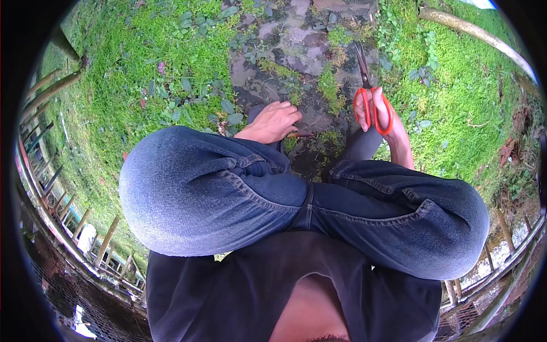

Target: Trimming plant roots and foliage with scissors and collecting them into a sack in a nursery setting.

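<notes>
My right hand [382, 112] holds a pair of scissors [364, 81] with red handles, fingers through the loops. Their dark metal blades point away from me over the stone path and stand slightly apart. To the left, my left hand [277, 122] is lowered beside my shoe, its fingers bent down near the paving; the fingertips are partly hidden, so whether they grip anything cannot be told. A thin brownish leaf or stick [301, 134] lies just below that hand. Both hands are in front of my bent knees in blue jeans [205, 188].
A mossy stone path [295, 47] runs ahead between low green plants [171, 55]. A wooden pole [466, 28] lies at the upper right. Fences of poles [107, 241] curve along the left and lower right, with wire mesh at the lower left.
</notes>
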`<state>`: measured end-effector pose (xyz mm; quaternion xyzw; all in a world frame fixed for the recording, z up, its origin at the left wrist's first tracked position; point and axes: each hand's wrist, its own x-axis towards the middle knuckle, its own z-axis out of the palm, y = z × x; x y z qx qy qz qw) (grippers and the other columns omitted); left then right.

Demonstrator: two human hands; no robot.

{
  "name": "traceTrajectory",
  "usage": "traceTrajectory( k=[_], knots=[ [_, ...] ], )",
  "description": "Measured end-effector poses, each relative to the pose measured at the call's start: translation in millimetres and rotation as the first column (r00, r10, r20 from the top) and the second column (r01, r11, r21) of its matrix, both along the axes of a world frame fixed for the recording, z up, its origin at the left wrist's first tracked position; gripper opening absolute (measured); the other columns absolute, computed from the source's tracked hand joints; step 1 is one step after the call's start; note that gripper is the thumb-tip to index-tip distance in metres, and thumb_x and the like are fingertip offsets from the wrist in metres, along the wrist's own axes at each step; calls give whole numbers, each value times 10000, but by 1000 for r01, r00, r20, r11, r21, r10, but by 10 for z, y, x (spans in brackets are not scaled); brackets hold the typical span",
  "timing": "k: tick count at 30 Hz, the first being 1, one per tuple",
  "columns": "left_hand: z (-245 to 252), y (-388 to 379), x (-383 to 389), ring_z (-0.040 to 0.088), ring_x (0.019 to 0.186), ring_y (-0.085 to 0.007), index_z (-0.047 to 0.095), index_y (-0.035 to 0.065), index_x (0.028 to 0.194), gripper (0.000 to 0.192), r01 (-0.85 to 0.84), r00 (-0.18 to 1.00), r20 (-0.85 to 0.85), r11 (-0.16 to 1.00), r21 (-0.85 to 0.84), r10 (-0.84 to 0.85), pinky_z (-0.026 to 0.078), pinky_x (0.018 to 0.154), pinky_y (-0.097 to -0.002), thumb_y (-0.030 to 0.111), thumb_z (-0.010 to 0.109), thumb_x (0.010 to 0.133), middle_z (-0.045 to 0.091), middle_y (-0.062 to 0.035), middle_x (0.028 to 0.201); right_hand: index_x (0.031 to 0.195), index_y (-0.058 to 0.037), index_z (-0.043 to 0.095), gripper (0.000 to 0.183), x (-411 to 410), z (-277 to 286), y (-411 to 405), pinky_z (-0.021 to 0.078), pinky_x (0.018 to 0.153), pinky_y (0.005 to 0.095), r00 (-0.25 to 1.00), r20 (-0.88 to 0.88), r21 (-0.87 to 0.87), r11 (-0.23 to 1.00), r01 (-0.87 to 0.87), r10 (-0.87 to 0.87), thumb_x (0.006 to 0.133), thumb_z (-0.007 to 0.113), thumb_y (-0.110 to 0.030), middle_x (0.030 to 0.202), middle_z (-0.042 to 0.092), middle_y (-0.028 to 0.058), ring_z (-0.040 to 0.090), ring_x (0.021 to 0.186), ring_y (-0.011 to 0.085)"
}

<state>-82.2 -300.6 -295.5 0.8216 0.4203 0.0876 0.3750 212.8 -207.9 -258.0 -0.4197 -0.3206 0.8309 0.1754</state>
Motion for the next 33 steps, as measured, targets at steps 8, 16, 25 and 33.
traceTrajectory(
  k=[8,16,25,33],
  knots=[
    [0,-55,109,520,971,-258,591,44,1014,397,158,986,-67,987,34,-155,408,801,-381,229,765,708,543,-73,978,904,-31,539,670,-9,9,-22,407,455,270,1000,12,-18,1000,14,-13,923,363,-677,671,492,42,468,469,142],
    [-143,-192,158,507,962,-245,609,68,941,334,66,990,-127,997,47,-59,405,800,-373,188,768,673,517,-62,966,899,-26,545,677,-2,15,-22,411,449,264,1000,15,-25,1000,3,-2,918,371,-681,672,493,41,476,470,138],
    [-191,-245,162,500,939,-236,627,99,863,227,47,988,-147,998,48,-40,402,783,-379,173,746,684,516,-43,925,889,-27,537,685,-19,20,-24,407,437,258,999,33,-4,1000,1,-1,911,369,-690,670,491,39,480,456,137],
    [-155,-240,182,528,899,-239,604,91,862,213,-11,1000,18,998,54,10,422,764,-372,143,735,703,538,-47,901,890,-31,538,673,-11,36,-23,407,435,257,1000,7,-13,1000,15,-15,911,380,-684,668,490,35,485,460,135]
  ],
)
